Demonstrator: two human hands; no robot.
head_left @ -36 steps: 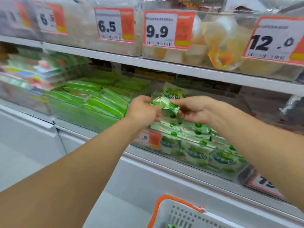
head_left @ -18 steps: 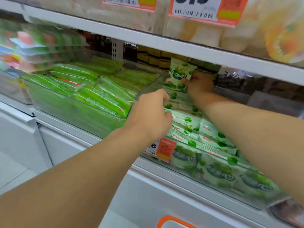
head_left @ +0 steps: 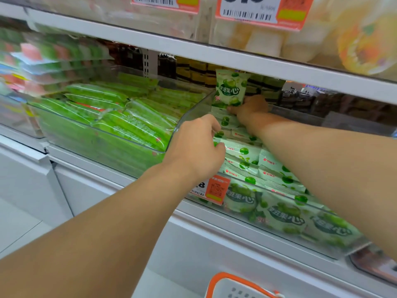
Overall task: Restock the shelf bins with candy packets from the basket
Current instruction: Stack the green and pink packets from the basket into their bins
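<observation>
The white metal shelf (head_left: 214, 53) runs across the frame above a clear plastic bin (head_left: 194, 109), the landmark here, which holds pale green grape-print candy packets (head_left: 242, 155) laid in overlapping rows. Left of the bin stands a second clear bin of long bright green wrapped bars (head_left: 120, 123); exact counts in either bin cannot be read, though about ten packets show. Below the bin, at the frame's bottom edge, is the white plastic basket with orange rim (head_left: 223, 284); its contents are out of view.

Step in hand: seating one packet at the rear of the bin. The right hand (head_left: 250, 108) pinches the lower edge of one upright green candy packet (head_left: 231, 89) at the bin's back. The left hand (head_left: 199, 147), fingers curled, rests on the stacked packets near the bin's left wall; whether it grips one cannot be told.

Next move, as judged: release the upright packet behind the rows, then return to the basket.
</observation>
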